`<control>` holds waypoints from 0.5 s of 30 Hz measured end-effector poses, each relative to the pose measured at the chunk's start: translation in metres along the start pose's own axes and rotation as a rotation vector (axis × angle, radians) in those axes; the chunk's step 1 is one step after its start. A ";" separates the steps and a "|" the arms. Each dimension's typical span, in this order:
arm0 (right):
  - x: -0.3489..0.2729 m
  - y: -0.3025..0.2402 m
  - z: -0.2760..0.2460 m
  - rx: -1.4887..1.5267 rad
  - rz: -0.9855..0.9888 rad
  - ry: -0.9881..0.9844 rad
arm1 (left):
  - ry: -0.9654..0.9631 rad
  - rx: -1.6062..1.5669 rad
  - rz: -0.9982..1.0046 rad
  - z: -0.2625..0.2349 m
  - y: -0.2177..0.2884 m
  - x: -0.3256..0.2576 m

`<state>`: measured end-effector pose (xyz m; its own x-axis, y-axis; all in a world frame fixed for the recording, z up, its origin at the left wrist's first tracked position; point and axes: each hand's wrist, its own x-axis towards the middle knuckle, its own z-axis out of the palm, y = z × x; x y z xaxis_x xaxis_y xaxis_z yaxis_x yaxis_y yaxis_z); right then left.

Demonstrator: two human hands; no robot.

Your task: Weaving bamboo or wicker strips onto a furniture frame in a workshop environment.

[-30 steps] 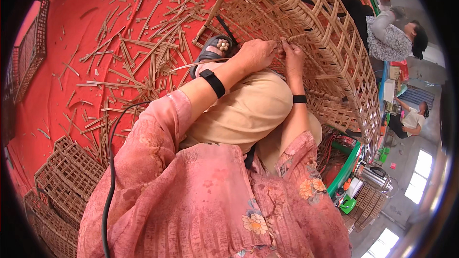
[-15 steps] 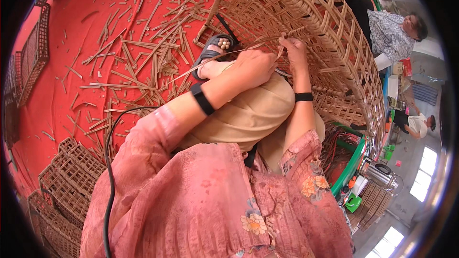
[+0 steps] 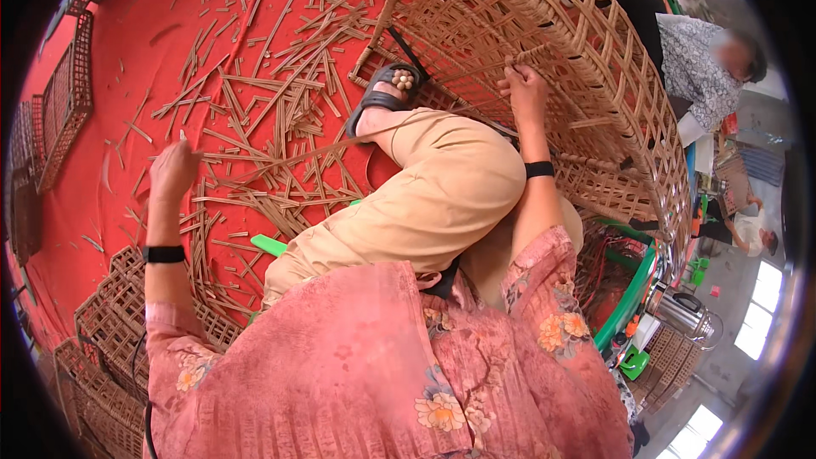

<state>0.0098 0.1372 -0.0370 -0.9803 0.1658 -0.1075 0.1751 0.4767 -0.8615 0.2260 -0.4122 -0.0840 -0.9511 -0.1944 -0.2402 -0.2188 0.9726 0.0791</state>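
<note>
A large woven wicker basket (image 3: 586, 68) lies tipped on its side beyond my bent knee, its open lattice facing me. My right hand (image 3: 527, 89) is closed at the weave, the fingers pinching a thin brown wicker strip (image 3: 327, 150). Out to the far left, over the red floor, my left hand (image 3: 172, 168) is closed too. The strip, partly blurred, stretches across above my shin between the two hands. It appears to run into the left hand's fingers, though its end there is hard to make out.
Many cut wicker pieces (image 3: 285, 110) litter the red floor covering (image 3: 127, 34). Woven trays (image 3: 127, 306) stand at the lower left. On the right are a green frame (image 3: 629, 297), a metal flask (image 3: 680, 313) and a person in a patterned shirt (image 3: 701, 59).
My left hand has swung from beside the right hand at the basket far out to the left, drawing the strip out. The right hand has stayed near the weave, shifting slightly.
</note>
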 end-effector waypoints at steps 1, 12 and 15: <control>0.001 0.002 0.002 -0.003 0.001 -0.005 | 0.088 -0.069 0.086 0.006 0.014 0.015; 0.010 0.041 0.000 0.320 0.039 0.029 | -0.005 -1.285 0.621 0.005 0.440 0.153; 0.005 0.024 -0.008 0.296 0.063 -0.047 | -0.151 -1.306 0.622 0.008 0.468 0.155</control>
<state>0.0102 0.1563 -0.0546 -0.9727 0.1439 -0.1823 0.2083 0.1930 -0.9588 -0.0224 0.0139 -0.0920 -0.9509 0.3016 0.0696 0.0950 0.0702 0.9930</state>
